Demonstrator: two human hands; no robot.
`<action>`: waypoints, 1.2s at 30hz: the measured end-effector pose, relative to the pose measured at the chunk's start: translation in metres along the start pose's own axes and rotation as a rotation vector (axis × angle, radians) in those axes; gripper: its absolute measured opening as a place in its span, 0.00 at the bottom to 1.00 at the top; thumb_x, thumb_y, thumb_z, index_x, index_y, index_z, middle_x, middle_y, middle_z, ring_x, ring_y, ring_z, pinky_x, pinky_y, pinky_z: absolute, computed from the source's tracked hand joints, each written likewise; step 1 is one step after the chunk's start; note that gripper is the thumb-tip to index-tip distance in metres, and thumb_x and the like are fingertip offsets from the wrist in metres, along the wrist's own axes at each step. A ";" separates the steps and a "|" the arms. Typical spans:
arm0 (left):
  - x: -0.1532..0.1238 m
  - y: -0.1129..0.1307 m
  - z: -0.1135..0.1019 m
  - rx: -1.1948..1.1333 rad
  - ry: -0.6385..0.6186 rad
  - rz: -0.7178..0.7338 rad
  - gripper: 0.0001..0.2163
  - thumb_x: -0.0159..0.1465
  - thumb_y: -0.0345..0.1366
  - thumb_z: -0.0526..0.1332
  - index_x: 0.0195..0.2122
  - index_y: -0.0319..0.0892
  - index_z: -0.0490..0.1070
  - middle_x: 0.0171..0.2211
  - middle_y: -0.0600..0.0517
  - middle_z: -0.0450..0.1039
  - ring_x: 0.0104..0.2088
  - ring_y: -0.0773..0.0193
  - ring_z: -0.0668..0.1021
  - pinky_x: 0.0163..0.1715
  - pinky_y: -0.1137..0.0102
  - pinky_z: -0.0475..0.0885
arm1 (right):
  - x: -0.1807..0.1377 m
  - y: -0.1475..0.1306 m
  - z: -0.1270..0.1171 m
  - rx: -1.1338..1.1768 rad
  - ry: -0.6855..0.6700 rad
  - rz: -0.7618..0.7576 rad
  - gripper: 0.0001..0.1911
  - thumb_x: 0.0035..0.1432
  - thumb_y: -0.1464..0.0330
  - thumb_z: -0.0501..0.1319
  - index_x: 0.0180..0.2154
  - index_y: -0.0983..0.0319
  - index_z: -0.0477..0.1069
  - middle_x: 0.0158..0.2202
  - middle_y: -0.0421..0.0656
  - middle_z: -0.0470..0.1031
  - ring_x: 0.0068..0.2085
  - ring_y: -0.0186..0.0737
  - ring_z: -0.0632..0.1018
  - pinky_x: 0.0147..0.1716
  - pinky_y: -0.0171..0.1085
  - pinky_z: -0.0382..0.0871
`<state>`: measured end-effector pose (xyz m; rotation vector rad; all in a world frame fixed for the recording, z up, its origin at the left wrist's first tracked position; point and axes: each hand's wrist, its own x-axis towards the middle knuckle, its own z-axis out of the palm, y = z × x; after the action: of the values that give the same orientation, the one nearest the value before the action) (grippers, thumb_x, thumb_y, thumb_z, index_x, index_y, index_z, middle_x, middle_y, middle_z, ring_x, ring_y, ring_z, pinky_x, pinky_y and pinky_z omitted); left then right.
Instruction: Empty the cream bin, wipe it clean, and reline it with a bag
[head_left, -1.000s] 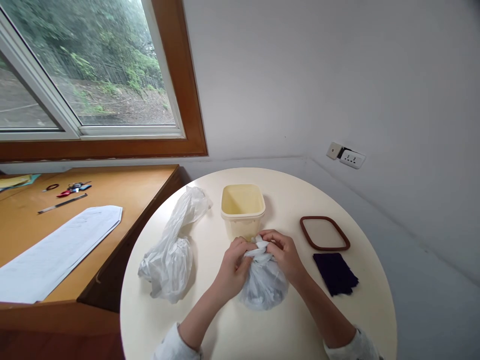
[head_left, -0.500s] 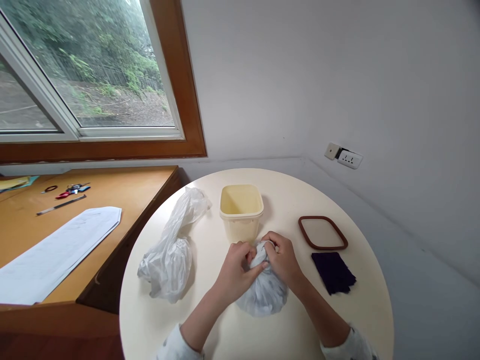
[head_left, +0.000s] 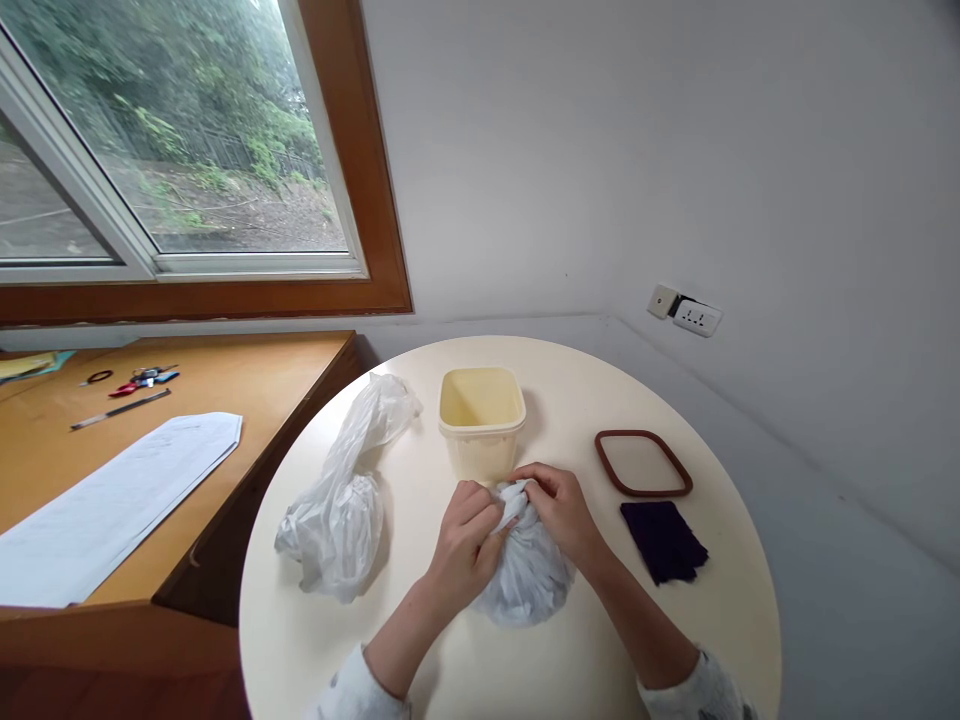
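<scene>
While both hands work at the near middle of the round tabletop point(head_left: 420, 650), I record the following from my remote station.

Grip: the left hand point(head_left: 466, 538) and the right hand point(head_left: 561, 512) meet over the small white plastic bag point(head_left: 529, 588). The fingers of both are clenched on its gathered top, the film bunched between them. The bag's rounded, filled body rests on the tabletop directly under the hands, touching or nearly touching the near wall of the cream tub point(head_left: 481, 420), which stands open and upright just behind it. I cannot tell what the bag contains.

Surroundings: a larger crumpled plastic bag point(head_left: 341, 500) lies to the left, apart from the hands. A brown-rimmed lid point(head_left: 643, 465) lies flat to the right, with a dark cloth point(head_left: 664, 540) just in front of it.

Risks, in my judgement:
- The film is thin. A hard pull at the bunched top could split it and spill the contents.
- The knuckles work close to the tub. A sideways jerk could knock or tip it, as it looks light and empty.
- The bag's round body could roll if either hand lets go.
</scene>
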<state>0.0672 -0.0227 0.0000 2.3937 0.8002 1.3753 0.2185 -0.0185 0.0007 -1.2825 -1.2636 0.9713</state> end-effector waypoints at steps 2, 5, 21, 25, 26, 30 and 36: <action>0.000 -0.001 0.001 0.003 -0.003 -0.010 0.12 0.62 0.26 0.52 0.22 0.41 0.58 0.22 0.52 0.60 0.29 0.64 0.63 0.29 0.69 0.60 | 0.001 0.002 -0.001 -0.012 -0.007 0.023 0.10 0.45 0.72 0.53 0.25 0.63 0.73 0.23 0.40 0.73 0.26 0.35 0.71 0.27 0.33 0.61; 0.001 -0.006 0.000 0.075 -0.042 -0.058 0.11 0.63 0.28 0.52 0.22 0.41 0.60 0.22 0.52 0.60 0.28 0.64 0.63 0.29 0.68 0.60 | 0.003 0.003 -0.005 0.100 -0.010 0.084 0.08 0.44 0.73 0.53 0.22 0.63 0.71 0.19 0.37 0.67 0.22 0.32 0.66 0.22 0.31 0.56; -0.001 -0.012 0.001 -0.176 0.001 -0.171 0.09 0.63 0.28 0.52 0.31 0.40 0.70 0.29 0.49 0.67 0.33 0.62 0.69 0.32 0.69 0.65 | 0.006 0.007 -0.011 0.214 -0.003 0.140 0.06 0.41 0.73 0.55 0.24 0.64 0.71 0.21 0.37 0.68 0.24 0.31 0.66 0.24 0.31 0.57; 0.001 -0.009 0.001 -0.334 0.064 -0.233 0.08 0.63 0.31 0.54 0.30 0.40 0.72 0.30 0.48 0.68 0.33 0.63 0.70 0.32 0.70 0.65 | 0.009 0.012 -0.012 0.073 0.015 0.083 0.07 0.44 0.70 0.55 0.23 0.63 0.71 0.21 0.38 0.70 0.25 0.34 0.68 0.25 0.32 0.58; 0.002 -0.008 0.001 -0.378 0.077 -0.262 0.08 0.63 0.32 0.55 0.31 0.40 0.73 0.31 0.48 0.68 0.34 0.62 0.71 0.32 0.70 0.65 | 0.009 0.013 -0.012 0.070 0.019 0.082 0.07 0.44 0.69 0.55 0.22 0.63 0.72 0.21 0.38 0.70 0.25 0.34 0.68 0.25 0.32 0.58; 0.002 -0.009 0.000 -0.635 0.148 -0.482 0.08 0.61 0.38 0.57 0.34 0.41 0.74 0.34 0.48 0.71 0.36 0.60 0.73 0.36 0.68 0.66 | 0.010 0.011 -0.015 0.120 0.030 0.112 0.07 0.43 0.69 0.55 0.21 0.63 0.71 0.20 0.37 0.69 0.24 0.34 0.68 0.25 0.32 0.58; 0.008 -0.009 -0.003 -1.110 0.211 -0.742 0.10 0.55 0.42 0.63 0.33 0.41 0.75 0.31 0.49 0.75 0.35 0.57 0.75 0.38 0.65 0.68 | 0.010 0.008 -0.018 0.197 0.047 0.179 0.06 0.42 0.70 0.56 0.21 0.63 0.71 0.20 0.37 0.68 0.24 0.32 0.67 0.25 0.32 0.57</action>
<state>0.0646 -0.0114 0.0032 0.9812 0.6057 1.2345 0.2388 -0.0098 -0.0040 -1.2710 -1.0029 1.1555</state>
